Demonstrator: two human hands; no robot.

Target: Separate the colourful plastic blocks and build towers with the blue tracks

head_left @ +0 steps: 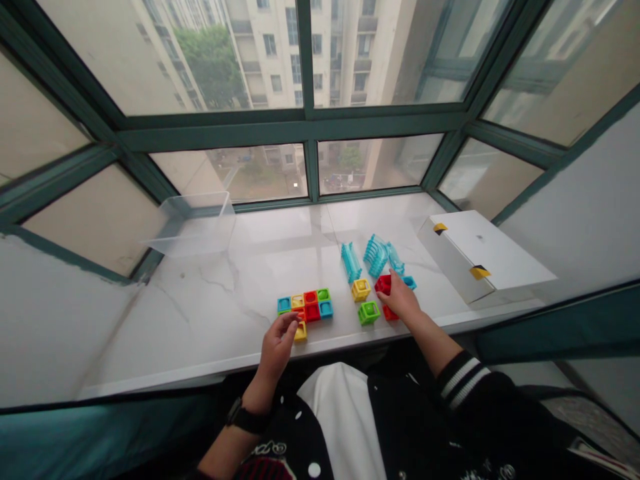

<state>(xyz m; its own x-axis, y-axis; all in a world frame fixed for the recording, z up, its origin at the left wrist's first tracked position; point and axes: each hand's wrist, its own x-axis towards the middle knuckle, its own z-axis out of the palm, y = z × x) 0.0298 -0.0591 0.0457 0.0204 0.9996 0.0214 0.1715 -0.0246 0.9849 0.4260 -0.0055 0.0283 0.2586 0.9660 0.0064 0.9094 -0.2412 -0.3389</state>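
Observation:
My right hand (404,299) has its fingers closed on a red cube block (383,285), partly covered by the fingers. Just below it, another red block (390,313) is partly hidden by that hand. A blue block (409,283) lies at its far side, with a yellow block (361,290) and a green block (369,313) to the left. My left hand (278,341), its fingers loosely bent, rests beside a flat group of coloured blocks (312,311) set together in rows. Its fingertips are near a yellow block (301,332) at the group's near edge and hide part of the group.
Clear light-blue curved and straight track-like pieces (376,255) lie behind the loose blocks. A transparent plastic bin (197,230) stands at the back left. On the right sits a white box (493,257) with black-and-yellow tabs. Green-framed windows border the marble-patterned sill (165,340).

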